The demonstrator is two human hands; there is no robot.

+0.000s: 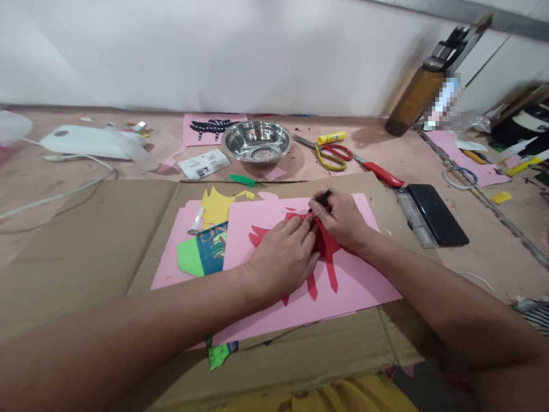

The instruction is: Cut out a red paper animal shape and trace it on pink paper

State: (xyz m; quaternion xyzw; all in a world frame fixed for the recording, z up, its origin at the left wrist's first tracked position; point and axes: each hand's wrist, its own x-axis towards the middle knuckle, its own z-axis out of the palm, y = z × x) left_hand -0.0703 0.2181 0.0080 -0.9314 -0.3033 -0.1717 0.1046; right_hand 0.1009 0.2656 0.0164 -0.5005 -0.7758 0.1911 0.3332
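My left hand (285, 252) lies flat on a red paper cut-out (329, 260), its fingers stretched out. The cut-out has several pointed strips along its lower edge and rests on a pink paper sheet (364, 274). In my right hand (341, 220) is a slim, dark pen-like tool (326, 194), pinched at the cut-out's upper part, close to my left fingertips. Whether its tip is a nib or a blade cannot be made out. Left of the sheet lie a yellow paper scrap (215, 207) and a green-and-blue printed piece (191, 256).
Flattened cardboard (107, 246) lies under the papers. Behind stand a steel bowl (257, 140), scissors (330, 157), a yellow glue stick (331, 137) and a red-handled knife (383, 173). A black phone (437, 214) lies right, beside a clear ruler (415, 220). A brown bottle (414, 100) leans behind.
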